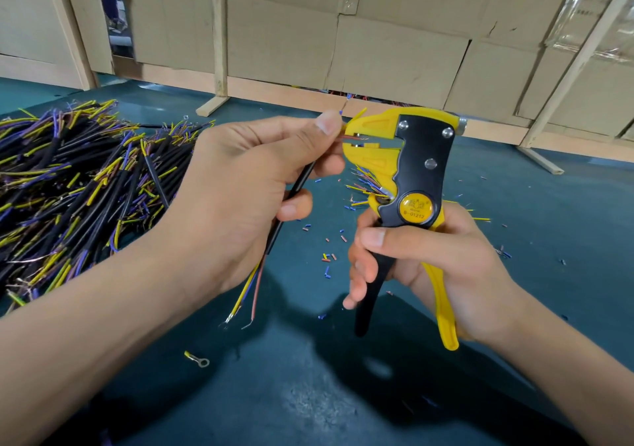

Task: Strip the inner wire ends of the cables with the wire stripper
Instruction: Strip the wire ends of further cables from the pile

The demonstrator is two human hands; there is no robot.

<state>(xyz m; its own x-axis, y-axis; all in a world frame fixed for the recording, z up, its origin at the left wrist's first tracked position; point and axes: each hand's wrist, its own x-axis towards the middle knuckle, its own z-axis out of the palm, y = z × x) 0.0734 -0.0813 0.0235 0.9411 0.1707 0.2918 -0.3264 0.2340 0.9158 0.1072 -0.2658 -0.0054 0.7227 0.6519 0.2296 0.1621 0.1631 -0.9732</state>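
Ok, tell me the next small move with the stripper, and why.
Probably squeeze the handles. The left hand pinches the black cable and has fed a reddish inner wire between the yellow jaws of the wire stripper, while the right hand grips handles that look spread apart, so the cut seems not yet made.

Bare forearms; no sleeves

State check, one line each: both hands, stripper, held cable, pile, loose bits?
left hand: pinches the cable near its top end
right hand: grips the stripper handles
wire stripper: upright, a brown wire in its jaws
cable: lower wire ends bare
cable pile: heaped on the mat
insulation scraps: scattered on the mat
ring terminal: lying loose
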